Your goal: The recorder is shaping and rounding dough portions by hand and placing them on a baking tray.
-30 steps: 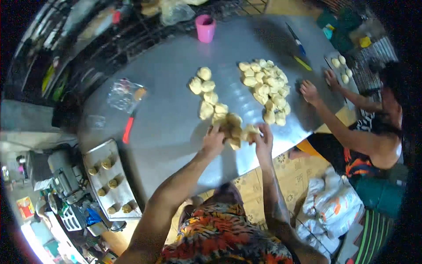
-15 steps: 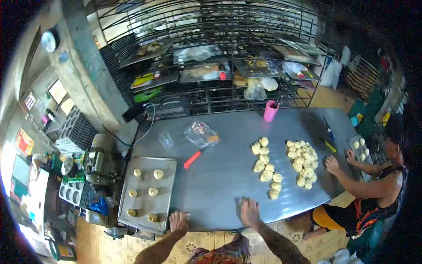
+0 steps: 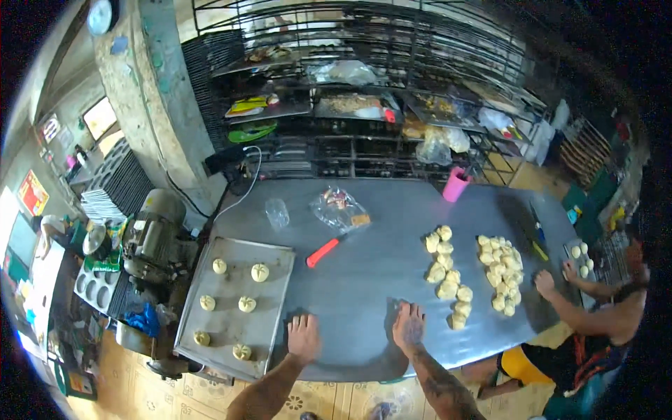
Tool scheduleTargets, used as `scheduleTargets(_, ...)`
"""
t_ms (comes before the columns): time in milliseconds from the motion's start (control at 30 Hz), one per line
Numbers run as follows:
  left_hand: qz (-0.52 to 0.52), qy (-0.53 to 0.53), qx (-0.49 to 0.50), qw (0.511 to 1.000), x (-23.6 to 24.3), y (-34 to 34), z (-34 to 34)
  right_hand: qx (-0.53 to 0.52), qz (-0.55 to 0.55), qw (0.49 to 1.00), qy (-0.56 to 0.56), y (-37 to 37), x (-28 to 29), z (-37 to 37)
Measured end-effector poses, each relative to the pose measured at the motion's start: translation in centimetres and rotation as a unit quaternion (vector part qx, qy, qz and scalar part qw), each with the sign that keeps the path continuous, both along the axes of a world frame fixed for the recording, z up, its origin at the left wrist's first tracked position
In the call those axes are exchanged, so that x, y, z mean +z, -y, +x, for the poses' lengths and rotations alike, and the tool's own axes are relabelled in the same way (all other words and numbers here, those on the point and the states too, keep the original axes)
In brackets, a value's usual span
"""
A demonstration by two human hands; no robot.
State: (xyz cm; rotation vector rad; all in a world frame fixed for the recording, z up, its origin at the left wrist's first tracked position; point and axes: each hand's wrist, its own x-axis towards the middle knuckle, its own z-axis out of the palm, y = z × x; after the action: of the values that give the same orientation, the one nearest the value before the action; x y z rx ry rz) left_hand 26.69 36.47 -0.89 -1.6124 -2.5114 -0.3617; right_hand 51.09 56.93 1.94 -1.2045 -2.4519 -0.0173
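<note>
Left hand (image 3: 304,339) and right hand (image 3: 409,327) are placed palm-down on table (image 3: 350,294), fingers part-bent; anything gripped underneath can't be told. Dough (image 3: 449,289) is clustered rightward; six balls (image 3: 260,271) are spaced on left tray (image 3: 225,288).

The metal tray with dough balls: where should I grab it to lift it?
I'd come from the near side and hold the tray by its rim, at the left and right edges. It looks wide and flat, with six dough balls spread across it, so gripping opposite edges should help keep it level.
</note>
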Motion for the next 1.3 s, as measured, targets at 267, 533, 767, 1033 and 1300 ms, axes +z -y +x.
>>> scheduleTargets(267, 0.062, -0.011, 0.001, 0.998, -4.3, 7.6, 4.3, 0.214, -0.022, 0.977, -0.004, 6.0, 0.4, 6.4)
scheduleTargets(533, 0.079, 0.043, 0.121, 0.989, -1.2, -4.2, -0.5, 0.110, -0.031, 0.993, 0.005, -0.7, -1.3, -1.7)
scheduleTargets(767, 0.039, 0.065, 0.019, 0.997, -1.1, 6.3, 4.3, 0.202, -0.053, 0.978, -0.017, 3.4, -1.1, 8.2)
scheduleTargets(1033, 0.105, 0.079, 0.074, 0.989, 1.4, -6.5, 0.0, 0.085, -0.064, 0.993, -0.046, -2.4, -0.8, -1.2)
scheduleTargets(1300, 0.032, 0.082, -0.003, 0.996, 1.4, 2.1, 2.3, 0.124, -0.013, 0.992, -0.012, 1.6, -0.2, 6.8)
